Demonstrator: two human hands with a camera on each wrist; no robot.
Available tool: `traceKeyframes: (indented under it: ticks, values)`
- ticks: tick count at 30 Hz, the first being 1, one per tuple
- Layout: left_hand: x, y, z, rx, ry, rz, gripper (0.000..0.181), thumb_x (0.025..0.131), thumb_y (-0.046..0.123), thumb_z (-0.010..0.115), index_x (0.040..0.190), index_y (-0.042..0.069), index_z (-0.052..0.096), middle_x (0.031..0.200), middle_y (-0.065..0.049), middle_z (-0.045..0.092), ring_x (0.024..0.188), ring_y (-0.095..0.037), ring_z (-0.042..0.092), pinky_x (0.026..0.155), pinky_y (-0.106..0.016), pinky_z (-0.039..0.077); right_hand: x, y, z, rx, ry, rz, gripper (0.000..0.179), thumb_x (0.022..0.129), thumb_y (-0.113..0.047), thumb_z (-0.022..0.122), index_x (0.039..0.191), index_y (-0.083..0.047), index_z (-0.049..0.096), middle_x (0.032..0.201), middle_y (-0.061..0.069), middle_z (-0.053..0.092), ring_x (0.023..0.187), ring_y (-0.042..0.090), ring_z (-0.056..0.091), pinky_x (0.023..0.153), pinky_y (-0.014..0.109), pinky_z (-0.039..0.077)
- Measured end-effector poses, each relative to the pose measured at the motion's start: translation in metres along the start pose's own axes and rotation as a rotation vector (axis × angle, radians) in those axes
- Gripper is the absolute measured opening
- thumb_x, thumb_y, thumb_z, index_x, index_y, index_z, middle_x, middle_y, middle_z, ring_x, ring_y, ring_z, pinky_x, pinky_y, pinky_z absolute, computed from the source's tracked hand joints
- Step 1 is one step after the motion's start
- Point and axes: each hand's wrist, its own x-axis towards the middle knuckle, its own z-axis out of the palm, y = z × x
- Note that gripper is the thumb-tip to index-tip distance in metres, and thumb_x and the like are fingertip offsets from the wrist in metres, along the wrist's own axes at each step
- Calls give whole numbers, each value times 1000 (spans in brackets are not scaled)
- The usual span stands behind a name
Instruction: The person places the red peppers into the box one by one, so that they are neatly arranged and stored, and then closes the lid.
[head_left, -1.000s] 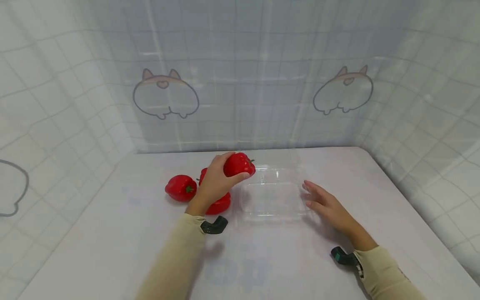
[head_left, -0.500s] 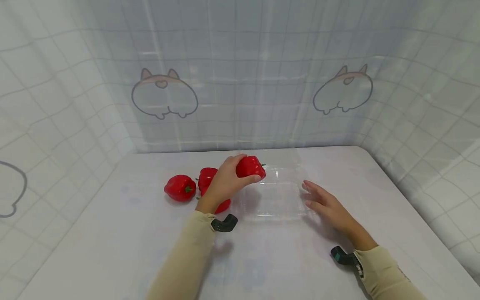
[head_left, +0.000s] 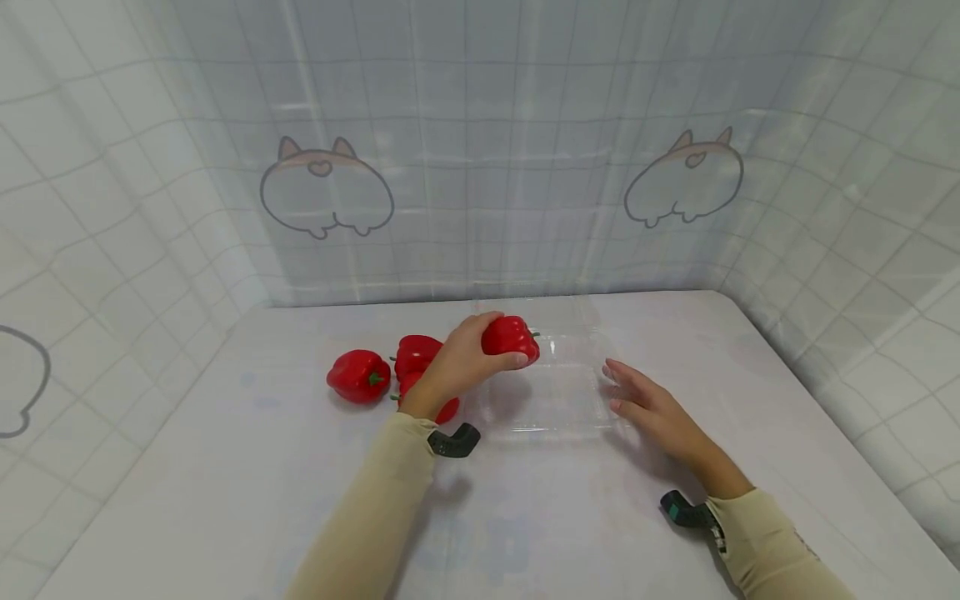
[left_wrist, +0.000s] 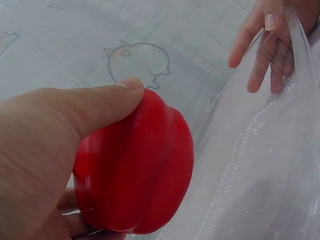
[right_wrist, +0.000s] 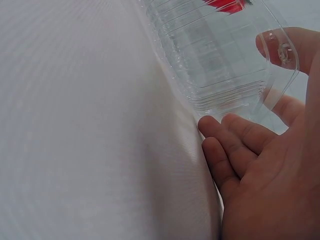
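My left hand [head_left: 467,358] holds a red bell pepper [head_left: 510,338] above the left part of a clear plastic clamshell container [head_left: 555,400]. In the left wrist view its thumb lies along the side of the pepper [left_wrist: 140,170], with fingers under it. The container stands open, its lid laid back toward the wall. My right hand [head_left: 656,412] is at the container's right side, fingers loosely extended; in the right wrist view the fingertips are by the container's wall [right_wrist: 225,95] and the thumb overlaps its rim. Whether they press on it is hard to tell.
Left of the container lie more red bell peppers: one apart at the far left [head_left: 358,377], another beside my left wrist [head_left: 415,354], and one partly hidden under that wrist [head_left: 448,410]. A curtain-like wall [head_left: 510,208] rises behind the white table [head_left: 225,500].
My left hand has moved right and slightly down with the bell pepper, from the container's left edge to above it. My right hand has stayed in place.
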Motion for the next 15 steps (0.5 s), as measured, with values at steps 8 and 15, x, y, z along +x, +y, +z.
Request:
traceKeyframes:
  ticks: [8,15]
  values:
    - [5,-2,2,-11,-68,-35,83,79,41,84,150,24,43,141,-1,50,125,-24,47,83,-45,58,1,-1,0,-14,-1,4,62,101,-14,59,156,-4,31,154,20,41,135,39,46,99,13,36]
    - [9,-1,1,3,-102,-44,84,79,41,83,150,23,43,140,-2,51,124,-25,47,82,-45,58,0,-1,0,-3,0,-13,61,101,-14,59,155,-3,31,153,22,42,133,40,49,98,13,39]
